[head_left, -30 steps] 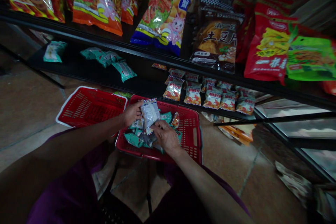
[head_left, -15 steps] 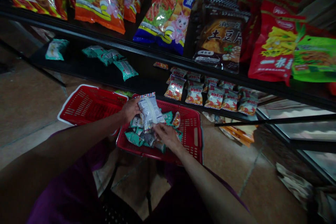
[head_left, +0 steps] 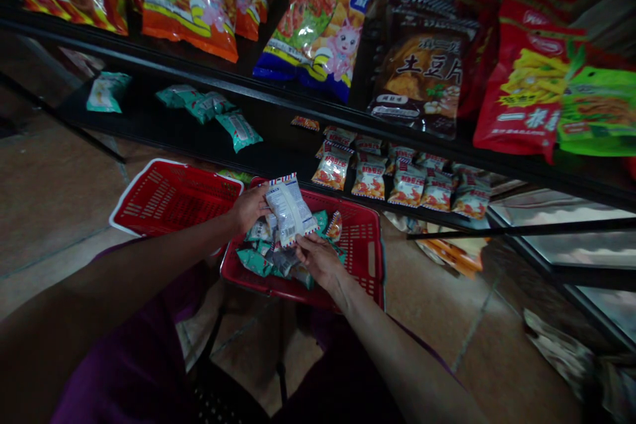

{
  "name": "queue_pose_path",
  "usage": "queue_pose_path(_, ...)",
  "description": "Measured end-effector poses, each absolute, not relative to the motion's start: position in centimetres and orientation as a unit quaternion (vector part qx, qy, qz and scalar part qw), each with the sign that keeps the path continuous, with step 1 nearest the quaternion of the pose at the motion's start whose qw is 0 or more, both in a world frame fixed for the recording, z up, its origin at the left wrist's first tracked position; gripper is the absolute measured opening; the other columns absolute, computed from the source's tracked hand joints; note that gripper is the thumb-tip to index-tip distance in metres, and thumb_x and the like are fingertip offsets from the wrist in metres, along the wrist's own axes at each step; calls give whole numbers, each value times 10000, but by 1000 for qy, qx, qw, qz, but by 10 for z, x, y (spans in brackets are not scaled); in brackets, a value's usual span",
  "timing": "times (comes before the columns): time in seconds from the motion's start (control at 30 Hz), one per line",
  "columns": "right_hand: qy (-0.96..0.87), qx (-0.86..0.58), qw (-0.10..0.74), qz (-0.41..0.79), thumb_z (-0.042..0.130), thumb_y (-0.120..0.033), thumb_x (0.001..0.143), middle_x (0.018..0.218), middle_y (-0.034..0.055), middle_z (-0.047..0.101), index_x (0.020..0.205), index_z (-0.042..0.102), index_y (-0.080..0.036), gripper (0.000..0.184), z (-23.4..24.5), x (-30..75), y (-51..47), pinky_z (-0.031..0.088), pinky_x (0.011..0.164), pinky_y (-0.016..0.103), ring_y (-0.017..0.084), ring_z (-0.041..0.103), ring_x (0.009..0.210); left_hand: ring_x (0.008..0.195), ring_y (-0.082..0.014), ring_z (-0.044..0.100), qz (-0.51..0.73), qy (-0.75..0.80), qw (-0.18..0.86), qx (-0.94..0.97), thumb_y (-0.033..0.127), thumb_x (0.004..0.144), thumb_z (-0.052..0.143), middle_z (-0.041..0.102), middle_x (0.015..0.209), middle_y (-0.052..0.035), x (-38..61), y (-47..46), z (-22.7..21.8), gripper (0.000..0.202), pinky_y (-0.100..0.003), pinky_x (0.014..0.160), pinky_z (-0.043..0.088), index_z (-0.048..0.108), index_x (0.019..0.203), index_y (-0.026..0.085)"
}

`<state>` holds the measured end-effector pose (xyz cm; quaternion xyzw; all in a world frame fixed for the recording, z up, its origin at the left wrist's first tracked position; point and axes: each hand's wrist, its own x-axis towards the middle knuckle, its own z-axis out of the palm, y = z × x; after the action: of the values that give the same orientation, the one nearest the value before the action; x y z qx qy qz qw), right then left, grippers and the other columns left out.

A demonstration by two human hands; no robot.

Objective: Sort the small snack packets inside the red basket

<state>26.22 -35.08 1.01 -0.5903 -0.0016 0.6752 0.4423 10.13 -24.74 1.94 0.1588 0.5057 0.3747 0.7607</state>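
My left hand (head_left: pixel 250 207) and my right hand (head_left: pixel 320 258) both hold a small white snack packet (head_left: pixel 289 209) with a red and blue striped top edge, its back side up. The left hand grips its upper left side, the right hand pinches its lower edge. They hold it just above a red plastic basket (head_left: pixel 365 248) with several small teal and white packets (head_left: pixel 258 258) piled inside.
A second red basket (head_left: pixel 169 195) sits to the left on the tiled floor. Behind is a low black shelf with teal packets (head_left: pixel 238 129) and rows of white packets (head_left: pixel 405 182). Large snack bags (head_left: pixel 322 20) hang on the upper shelf.
Both hands have lifted the white packet slightly up and away from the basket's pile. The view has shifted a little.
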Motion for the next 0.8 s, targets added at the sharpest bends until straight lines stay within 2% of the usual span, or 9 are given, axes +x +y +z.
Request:
queue_pose_path(0.43,9,-590,434,681,782,-35,594,581,-18,658,605,625,-164,203,11,263,-349,504,471,143,75,598,516,703,-162,636,381,517,744,186,357,815,639,696,796,-77,101,-246,12,222,-322,742,495,635,818,134)
queue_pose_path(0.8,-21,-595,439,672,843,-127,539,598,-27,672,601,594,-180,262,12,262,-351,522,556,166,89,646,575,712,-156,638,387,524,737,184,319,863,570,690,798,-65,97,-245,6,190,-292,710,504,622,862,136)
